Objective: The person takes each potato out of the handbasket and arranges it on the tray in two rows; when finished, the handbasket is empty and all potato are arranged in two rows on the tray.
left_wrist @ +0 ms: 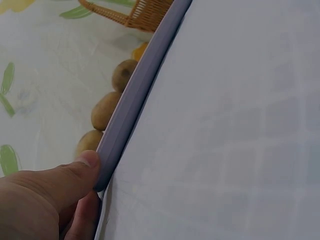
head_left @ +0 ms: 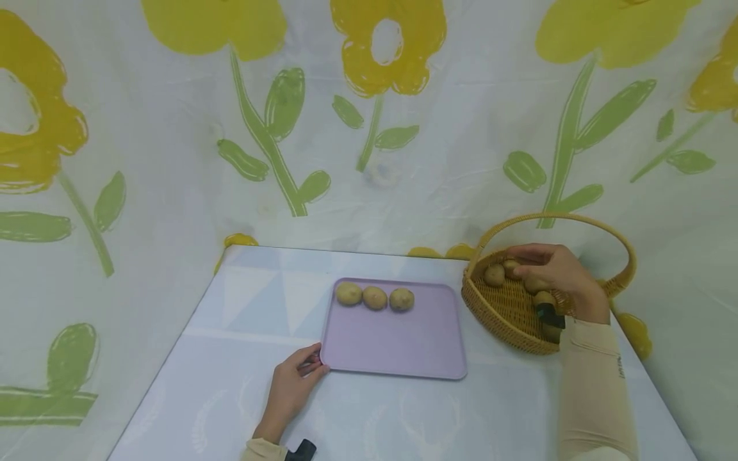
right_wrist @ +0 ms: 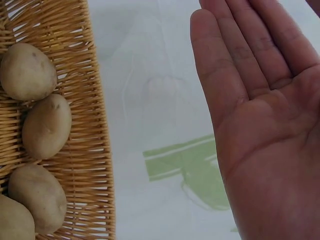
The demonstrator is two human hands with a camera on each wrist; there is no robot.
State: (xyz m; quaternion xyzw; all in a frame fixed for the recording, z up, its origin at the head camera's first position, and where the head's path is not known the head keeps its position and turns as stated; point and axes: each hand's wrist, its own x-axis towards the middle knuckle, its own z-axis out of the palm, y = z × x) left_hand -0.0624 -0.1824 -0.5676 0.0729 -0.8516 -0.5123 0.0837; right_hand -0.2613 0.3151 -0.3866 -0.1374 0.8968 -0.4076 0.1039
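Observation:
My left hand (head_left: pixel 291 387) is at the near left corner of a lilac tray (head_left: pixel 392 342), its thumb on the rim and fingers curled at the outer side. Three potatoes (head_left: pixel 375 298) sit in a row along the tray's far left part. At the right, my right hand (head_left: pixel 556 269) is over a wicker basket (head_left: pixel 498 323) holding several potatoes (head_left: pixel 494 274). In the right wrist view its palm shows with nothing on it, fingers straight and side by side, to the right of the basket's potatoes (right_wrist: pixel 47 126).
The basket's tall arched handle (head_left: pixel 553 216) rises over its opening, close to my right wrist. Both stand on a table with a pale patterned cloth (head_left: pixel 242 365). A curtain (head_left: pixel 461 147) printed with yellow flowers hangs behind and at the sides.

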